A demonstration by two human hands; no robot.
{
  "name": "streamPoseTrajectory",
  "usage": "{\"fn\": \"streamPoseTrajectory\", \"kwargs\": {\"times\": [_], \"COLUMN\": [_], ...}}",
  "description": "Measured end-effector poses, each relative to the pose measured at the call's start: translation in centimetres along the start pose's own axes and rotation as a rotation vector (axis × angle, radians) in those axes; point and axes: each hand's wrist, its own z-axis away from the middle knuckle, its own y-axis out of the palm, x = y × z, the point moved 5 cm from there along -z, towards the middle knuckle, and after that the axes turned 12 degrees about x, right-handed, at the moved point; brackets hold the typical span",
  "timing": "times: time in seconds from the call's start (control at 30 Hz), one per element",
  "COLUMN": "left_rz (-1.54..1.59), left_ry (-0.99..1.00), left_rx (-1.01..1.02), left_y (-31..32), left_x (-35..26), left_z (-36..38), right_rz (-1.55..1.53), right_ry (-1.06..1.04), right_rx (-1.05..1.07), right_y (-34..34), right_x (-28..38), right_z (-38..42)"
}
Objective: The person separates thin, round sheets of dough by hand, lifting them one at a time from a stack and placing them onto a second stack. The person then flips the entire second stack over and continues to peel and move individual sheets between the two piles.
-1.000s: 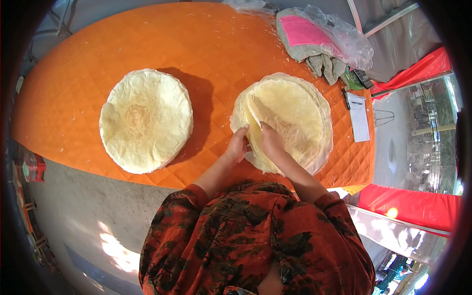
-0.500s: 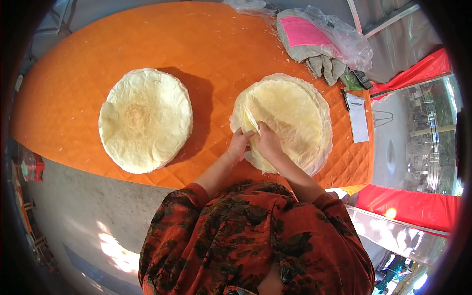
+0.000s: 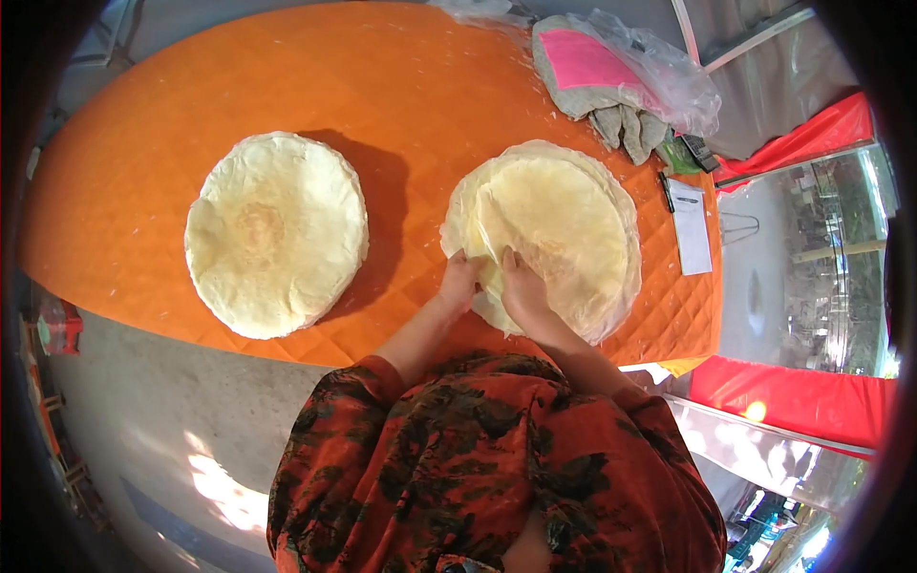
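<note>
A stack of thin, pale round flatbreads lies on the orange quilted cloth in front of me. The top sheet has its left edge lifted into a fold. My left hand pinches the stack's lower left edge. Close beside it on the right, my right hand has its fingers closed on the folded edge of the top flatbread. The fingertips are partly hidden by the bread and the hands. To the left sits a second pile of round flatbreads, browned at its centre, apart from both hands.
The orange cloth covers the table and carries scattered white crumbs. At the back right lie a grey cloth bundle with a pink patch and clear plastic. A notepad and a black pen lie by the right edge.
My hands have moved slightly apart, drawing the folded edge of the top flatbread wider between them. The view has shifted a little; the left pile stays put.
</note>
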Motion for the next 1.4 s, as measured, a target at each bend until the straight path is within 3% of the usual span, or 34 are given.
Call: {"fn": "streamPoseTrajectory", "kwargs": {"times": [0.17,0.37,0.57,0.87,1.27,1.4], "left_rz": [-0.078,0.106,-0.003,0.143,0.142,0.154], "left_ry": [-0.067,-0.060,-0.038,-0.067,-0.053,-0.037], "left_rx": [-0.039,0.079,0.131,0.175,0.115,0.132], "left_y": [0.9,1.9,1.0,0.5,2.2,2.4], "left_x": [-0.9,-1.4,-0.7,-1.1,-2.4,-2.4], "left_z": [0.9,1.3,1.0,0.9,1.8,1.9], "right_rz": [-0.065,-0.160,-0.330,-0.345,-0.285,-0.498], "right_ry": [0.018,-0.001,-0.005,0.019,-0.032,-0.044], "right_rx": [0.036,0.042,0.037,0.107,-0.073,0.056], "right_y": [-0.5,-2.5,-2.2,-3.4,-2.3,-2.7], "right_x": [0.6,1.3,0.7,1.1,0.3,-0.2], "right_z": [-1.7,-2.7,-2.0,-1.7,-1.3,-1.5]}}
